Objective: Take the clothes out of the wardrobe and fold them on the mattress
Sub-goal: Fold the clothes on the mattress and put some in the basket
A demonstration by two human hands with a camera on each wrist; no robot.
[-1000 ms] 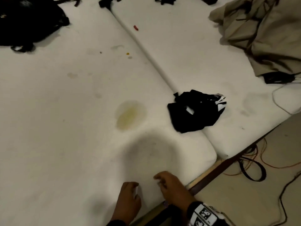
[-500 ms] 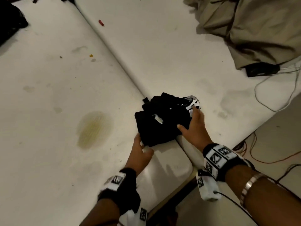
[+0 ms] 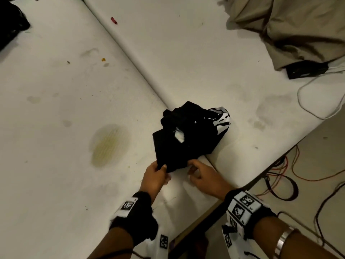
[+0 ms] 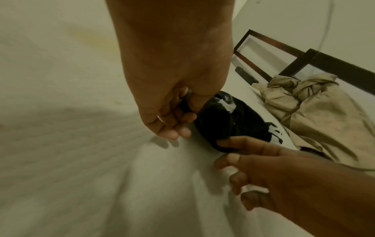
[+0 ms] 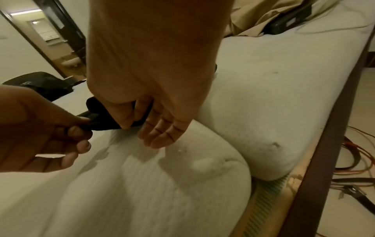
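A crumpled black garment (image 3: 190, 135) with a white print lies across the seam between two white mattresses (image 3: 74, 165). My left hand (image 3: 162, 170) pinches its near left corner between thumb and fingers; the left wrist view shows the same pinch (image 4: 188, 110) on the black cloth. My right hand (image 3: 192, 167) holds the near edge just to the right, with the thumb on top and the forefinger under the cloth (image 4: 223, 149). In the right wrist view the right hand (image 5: 131, 126) has the garment (image 5: 105, 121) between thumb and fingers, its other fingers held straight.
A heap of beige sheet (image 3: 298, 25) lies at the far right, with a black box (image 3: 306, 69) and a white cable (image 3: 306, 109) beside it. A black bag (image 3: 9, 21) sits far left. The dark bed frame (image 3: 233, 189) and floor cables (image 3: 280, 174) lie to my right.
Both hands went from the mattress's front edge to the garment. The right hand then left the garment's right side and came to its near edge beside the left.
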